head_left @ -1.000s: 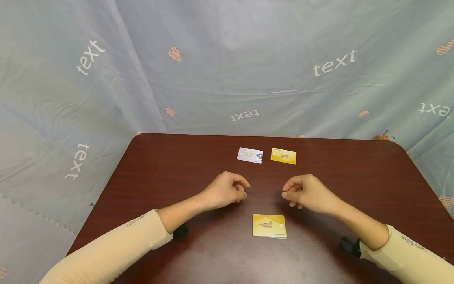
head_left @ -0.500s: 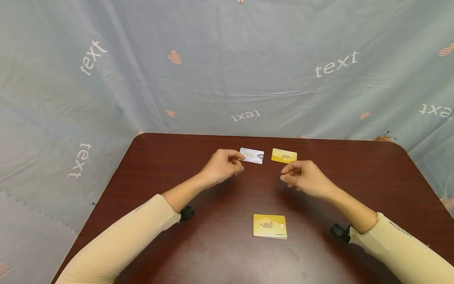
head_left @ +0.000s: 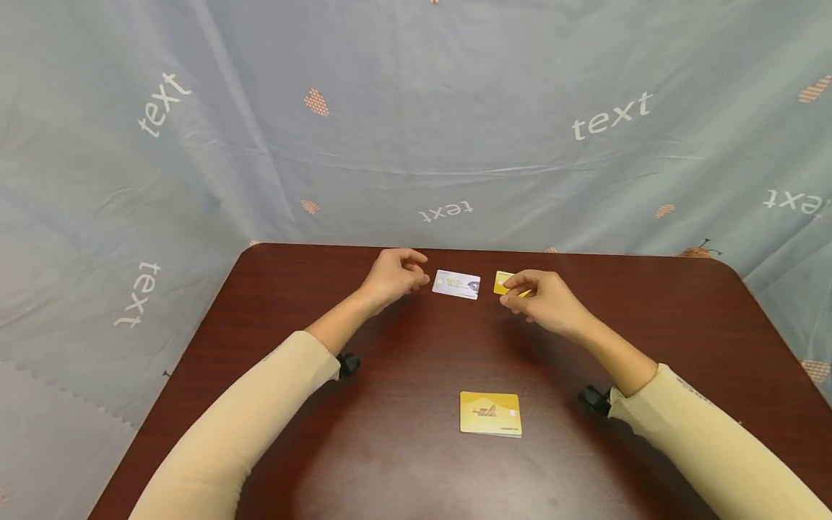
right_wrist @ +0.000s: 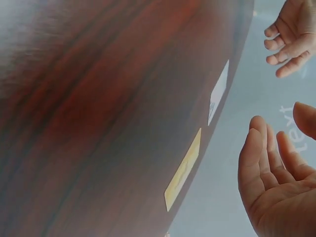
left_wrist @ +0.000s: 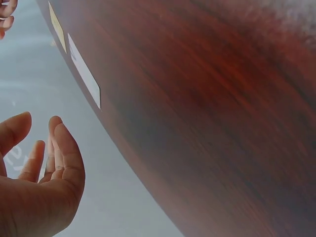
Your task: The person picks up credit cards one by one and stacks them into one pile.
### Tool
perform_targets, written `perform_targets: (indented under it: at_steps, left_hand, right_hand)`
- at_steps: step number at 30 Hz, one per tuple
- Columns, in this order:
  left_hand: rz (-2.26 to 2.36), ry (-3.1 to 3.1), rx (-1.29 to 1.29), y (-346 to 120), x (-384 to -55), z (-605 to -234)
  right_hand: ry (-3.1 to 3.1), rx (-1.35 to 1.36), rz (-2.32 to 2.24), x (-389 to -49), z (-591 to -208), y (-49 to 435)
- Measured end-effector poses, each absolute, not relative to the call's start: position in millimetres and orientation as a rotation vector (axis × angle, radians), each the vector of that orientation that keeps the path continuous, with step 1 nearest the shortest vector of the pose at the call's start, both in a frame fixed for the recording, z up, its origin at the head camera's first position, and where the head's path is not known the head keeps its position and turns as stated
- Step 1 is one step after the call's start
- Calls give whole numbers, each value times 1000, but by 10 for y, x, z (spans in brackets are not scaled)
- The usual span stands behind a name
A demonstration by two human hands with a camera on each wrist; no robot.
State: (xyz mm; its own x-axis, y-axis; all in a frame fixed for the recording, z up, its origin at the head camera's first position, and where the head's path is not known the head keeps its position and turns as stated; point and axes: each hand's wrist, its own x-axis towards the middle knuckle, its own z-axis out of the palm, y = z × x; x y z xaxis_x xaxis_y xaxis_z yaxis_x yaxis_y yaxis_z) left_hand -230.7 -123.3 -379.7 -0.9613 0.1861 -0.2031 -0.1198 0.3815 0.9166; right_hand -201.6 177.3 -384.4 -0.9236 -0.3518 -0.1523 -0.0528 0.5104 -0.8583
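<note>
Just left of a white VIP card [head_left: 457, 284] is my left hand [head_left: 393, 279], its fingers loosely bent around nothing. My right hand [head_left: 547, 299] hovers over a yellow card [head_left: 502, 282] and covers much of it in the head view. In the right wrist view the yellow card [right_wrist: 182, 170] lies flat and in full sight, apart from the relaxed, empty fingers [right_wrist: 250, 148]. The left wrist view has the white card [left_wrist: 85, 71] flat on the table beyond my left hand [left_wrist: 47, 173]. Nearer to me lies a small stack of yellow cards [head_left: 490, 414].
All the cards lie on a dark red-brown wooden table [head_left: 292, 289] with rounded far corners. A grey-blue curtain [head_left: 364, 166] printed with the word "text" hangs behind it and along the sides. Black wrist devices [head_left: 349, 364] sit below the cream sleeves.
Both hands have moved forward across the table, away from the stack. The left passed over the white card's edge and now sits left of it; the right has come over the yellow card.
</note>
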Motion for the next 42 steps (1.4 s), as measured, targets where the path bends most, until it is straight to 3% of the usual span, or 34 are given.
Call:
perform_targets:
  at_steps: [15,42]
  left_hand:
    - [1621,2317,-37,-1110,-2608,-3895]
    - [1365,2408,-155,-1003,-2770,-4158]
  right_hand:
    - [2434,-256,-1384,-2312,-3983,1562]
    - [2347,-110,-1307,-2603,-4224,1265]
